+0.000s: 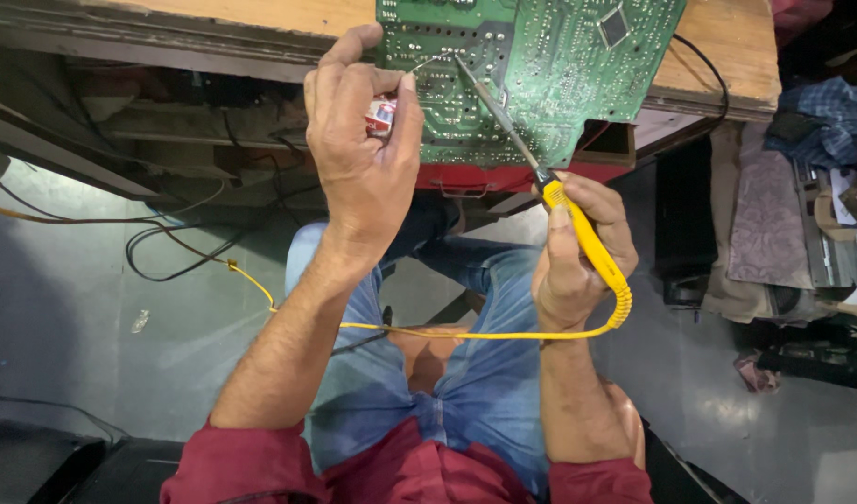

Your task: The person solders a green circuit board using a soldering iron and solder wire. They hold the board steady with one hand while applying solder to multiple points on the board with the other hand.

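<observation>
A green circuit board [559,65] lies solder side up on the edge of a wooden bench [727,42]. My right hand [578,252] grips a yellow-handled soldering iron [587,238], its metal tip touching the board near its left part. My left hand [358,140] pinches a thin solder wire [427,63] that reaches the same spot, and a small red and white spool [380,116] sits in its palm. The iron's yellow cord [428,333] runs leftward across my lap.
A red casing [503,177] sits under the board. Dark cables [167,252] hang below the bench over the grey floor. At the right lie folded cloth [821,117], a flat patterned panel [765,215] and other clutter. My blue jeans [466,373] fill the lower middle.
</observation>
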`<state>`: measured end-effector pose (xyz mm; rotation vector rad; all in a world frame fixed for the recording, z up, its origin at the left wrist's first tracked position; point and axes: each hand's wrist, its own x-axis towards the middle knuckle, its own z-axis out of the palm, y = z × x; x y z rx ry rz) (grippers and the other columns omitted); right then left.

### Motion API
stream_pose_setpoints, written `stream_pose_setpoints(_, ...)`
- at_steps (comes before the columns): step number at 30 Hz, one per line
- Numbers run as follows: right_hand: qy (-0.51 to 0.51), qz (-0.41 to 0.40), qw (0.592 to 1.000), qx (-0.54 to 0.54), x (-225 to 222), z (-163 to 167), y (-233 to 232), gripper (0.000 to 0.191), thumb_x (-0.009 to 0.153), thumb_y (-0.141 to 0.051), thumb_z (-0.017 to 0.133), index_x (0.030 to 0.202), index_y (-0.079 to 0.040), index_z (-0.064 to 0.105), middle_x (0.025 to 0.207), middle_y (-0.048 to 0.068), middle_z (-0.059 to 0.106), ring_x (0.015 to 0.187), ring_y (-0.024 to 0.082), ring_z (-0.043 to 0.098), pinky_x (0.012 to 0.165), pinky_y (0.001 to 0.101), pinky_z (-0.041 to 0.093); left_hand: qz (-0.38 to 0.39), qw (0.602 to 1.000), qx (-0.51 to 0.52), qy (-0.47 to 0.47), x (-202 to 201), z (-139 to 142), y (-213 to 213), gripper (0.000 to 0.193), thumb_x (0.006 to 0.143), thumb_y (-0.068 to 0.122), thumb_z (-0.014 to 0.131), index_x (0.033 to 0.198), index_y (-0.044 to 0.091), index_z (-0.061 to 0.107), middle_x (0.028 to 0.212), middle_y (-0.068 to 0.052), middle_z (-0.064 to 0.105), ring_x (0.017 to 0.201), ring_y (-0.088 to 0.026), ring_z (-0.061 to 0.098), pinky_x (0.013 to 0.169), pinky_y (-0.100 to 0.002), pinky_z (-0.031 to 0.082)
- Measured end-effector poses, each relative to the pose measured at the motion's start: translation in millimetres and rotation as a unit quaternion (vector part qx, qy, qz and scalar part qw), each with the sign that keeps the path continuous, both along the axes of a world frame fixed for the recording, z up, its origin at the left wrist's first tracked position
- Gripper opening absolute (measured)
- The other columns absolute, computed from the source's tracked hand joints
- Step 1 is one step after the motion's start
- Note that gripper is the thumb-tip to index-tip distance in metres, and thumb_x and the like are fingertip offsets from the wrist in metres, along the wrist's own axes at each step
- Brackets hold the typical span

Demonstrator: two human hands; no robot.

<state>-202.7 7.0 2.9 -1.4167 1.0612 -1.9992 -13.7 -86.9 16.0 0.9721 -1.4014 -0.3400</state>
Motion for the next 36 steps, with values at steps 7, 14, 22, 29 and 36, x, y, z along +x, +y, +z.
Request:
stream_pose_setpoints(7, -0.011, 0.006, 1.000, 0.003, 1, 1, 1, 0.020, 0.099, 0.009, 0.058, 0.119, 0.009, 0.063, 0.120, 0.020, 0.063, 0.108, 0.027, 0.067, 0.100, 0.0418, 0.060, 0.000, 1.000, 0.000, 0.001, 0, 1, 0, 0.009, 0.103, 0.000, 0.073, 0.108, 0.003, 0.065, 0.140, -0.012, 0.061, 0.116, -0.024, 0.059, 0.099, -0.035, 0.051)
stream_pose_setpoints(14, -0.015, 0.007, 1.000, 0.003, 2, 5, -1, 0.020, 0.099, 0.009, 0.058, 0.118, 0.010, 0.063, 0.124, 0.020, 0.063, 0.107, 0.027, 0.067, 0.099, 0.0425, 0.061, -0.004, 1.000, 0.007, 0.005, 0, 2, 1, 0.009, 0.104, 0.001, 0.073, 0.108, 0.003, 0.066, 0.135, -0.012, 0.062, 0.116, -0.024, 0.060, 0.099, -0.034, 0.051)
stream_pose_setpoints(22, -0.111, 0.025, 0.993, 0.022, -16, 0, 9, 0.022, 0.102, 0.000, 0.060, 0.122, 0.008, 0.061, 0.127, 0.021, 0.062, 0.110, 0.030, 0.067, 0.101, 0.0442, 0.060, -0.012, 1.000, 0.008, 0.013, 2, 6, 2, 0.010, 0.102, 0.000, 0.072, 0.108, 0.003, 0.065, 0.133, -0.013, 0.063, 0.117, -0.026, 0.061, 0.101, -0.036, 0.051)
stream_pose_setpoints(29, -0.361, 0.041, 0.932, -0.019, -98, -30, 21, 0.025, 0.101, -0.010, 0.065, 0.122, 0.002, 0.064, 0.121, 0.017, 0.070, 0.116, 0.030, 0.069, 0.109, 0.0389, 0.056, -0.013, 1.000, -0.001, -0.011, 2, 6, 3, 0.008, 0.105, -0.002, 0.072, 0.103, 0.001, 0.065, 0.135, -0.015, 0.063, 0.120, -0.028, 0.061, 0.103, -0.037, 0.050)
stream_pose_setpoints(36, -0.429, 0.020, 0.901, -0.063, -160, -61, 14, 0.026, 0.099, -0.011, 0.068, 0.121, 0.004, 0.066, 0.121, 0.017, 0.071, 0.116, 0.028, 0.068, 0.111, 0.0381, 0.056, -0.036, 0.999, 0.000, 0.000, -5, 6, 4, 0.011, 0.108, -0.005, 0.073, 0.103, -0.002, 0.063, 0.134, -0.018, 0.064, 0.122, -0.028, 0.063, 0.104, -0.036, 0.051)
